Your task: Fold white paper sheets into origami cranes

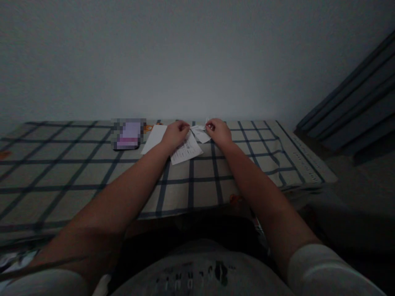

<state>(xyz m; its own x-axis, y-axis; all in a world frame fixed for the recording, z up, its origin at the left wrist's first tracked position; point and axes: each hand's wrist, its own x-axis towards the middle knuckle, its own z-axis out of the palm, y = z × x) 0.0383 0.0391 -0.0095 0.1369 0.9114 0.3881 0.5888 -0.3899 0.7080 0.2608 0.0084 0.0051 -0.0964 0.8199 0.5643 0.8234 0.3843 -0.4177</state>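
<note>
Between my two hands stretches a thin, crumpled white sheet [200, 134]; whether it is paper, tissue or plastic is unclear in the dim light. My left hand [175, 133] pinches its left end between thumb and fingers. The right end is pinched by my right hand [218, 130]. Beneath my left hand and the sheet, a white paper with printed text [187, 152] lies on the checked tablecloth, partly covered. A blank white sheet [155, 137] lies just left of my left hand.
A phone [129, 133], its screen lit and blurred out, rests on the tablecloth [191, 185] to the left. The wall [197, 61] rises directly behind the table. A dark curtain [354, 102] hangs at the right, past the table's right edge.
</note>
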